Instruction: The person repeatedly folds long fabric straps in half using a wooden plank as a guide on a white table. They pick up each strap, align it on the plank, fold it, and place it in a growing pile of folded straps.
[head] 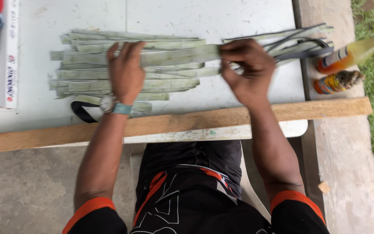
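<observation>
Head view: my left hand [126, 71] lies flat, fingers spread, pressing the stack of pale green leaf strips [161, 82] onto the white table [174, 17] so they stay put. My right hand [247, 69] pinches one long strip [182, 55] at the stack's right end, fingers closed. Right of the stack: two bottles [338, 71] with orange labels. Left: a white box [5, 56] with a red-and-blue picture. Near side: a wooden plank [187, 122].

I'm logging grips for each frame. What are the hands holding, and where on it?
Right hand pinches one pale green leaf strip at its right end; left hand presses flat on the strip pile.
</observation>
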